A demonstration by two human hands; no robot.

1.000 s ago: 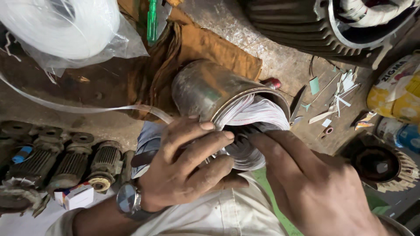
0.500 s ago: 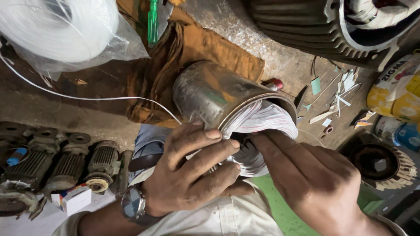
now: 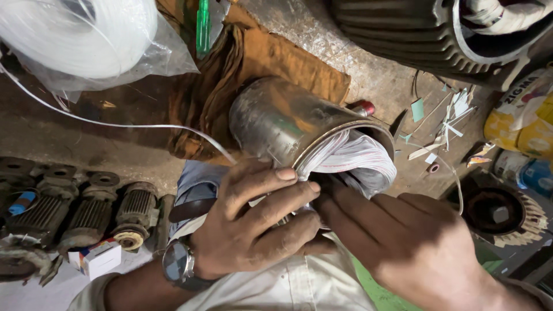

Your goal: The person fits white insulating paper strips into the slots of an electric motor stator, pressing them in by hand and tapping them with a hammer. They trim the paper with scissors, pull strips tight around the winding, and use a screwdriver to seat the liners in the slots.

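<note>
A cylindrical metal housing [image 3: 288, 124] lies on its side, tilted, across the person's lap, its open mouth turned toward the camera. A bundle of white windings with thin red lines [image 3: 352, 158] bulges out of that mouth. The left hand [image 3: 256, 222], with a wristwatch [image 3: 180, 265] on its wrist, rests against the lower rim of the housing; its fingers [image 3: 282, 198] are curled and pressed to the rim and the windings, gripping at the edge. The right hand [image 3: 415, 245] reaches in from the lower right, its fingers extended and touching the underside of the windings just beside the left fingertips; whether they pinch anything cannot be told. A thin white strip [image 3: 115, 124] runs from the upper left toward the housing. Behind the housing lies a brown cloth [image 3: 271, 57] on the dusty floor [image 3: 368, 75]. A clear bag holding a white coil [image 3: 80, 37] sits at upper left. Small ribbed motors [image 3: 86, 210] stand in a row at left. A large dark ribbed motor casing [image 3: 403, 29] occupies the upper right.
</note>
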